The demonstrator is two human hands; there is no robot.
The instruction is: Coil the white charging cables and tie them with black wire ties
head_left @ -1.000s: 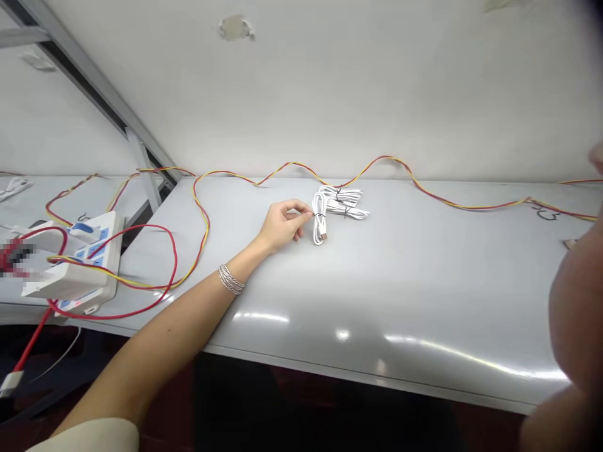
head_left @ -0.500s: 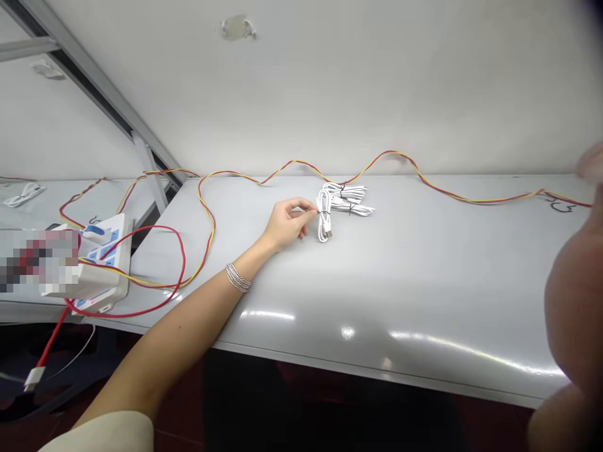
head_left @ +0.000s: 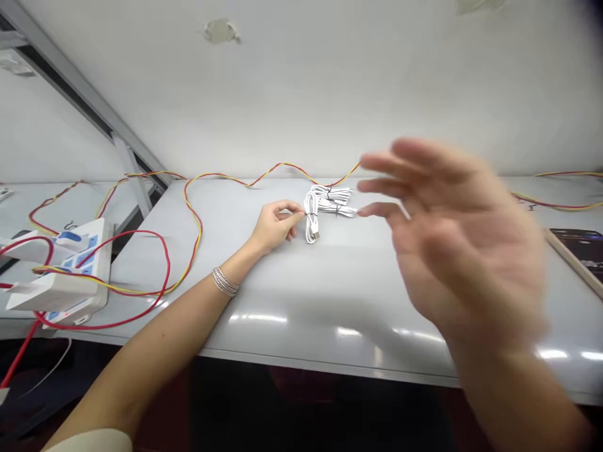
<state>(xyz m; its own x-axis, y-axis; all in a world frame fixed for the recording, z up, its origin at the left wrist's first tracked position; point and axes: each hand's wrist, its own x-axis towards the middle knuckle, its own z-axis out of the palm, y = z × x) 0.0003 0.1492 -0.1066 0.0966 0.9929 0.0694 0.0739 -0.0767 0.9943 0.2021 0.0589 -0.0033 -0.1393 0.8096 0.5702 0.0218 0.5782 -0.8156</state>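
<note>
- White coiled USB cable (head_left: 311, 216) is pinched at its black twist tie (head_left: 311, 215) by the closed fingertips of the left hand (head_left: 274, 227), on the pale tabletop (head_left: 358, 301).
- A second white cable bundle (head_left: 333, 201) is seen just behind, touching it.
- The right hand (head_left: 452, 238) is blurred, fingers spread open, held over the table, gripping nothing.
- Red-and-yellow twisted wire (head_left: 200, 229) is looped beside a white power strip (head_left: 70, 295).
</note>
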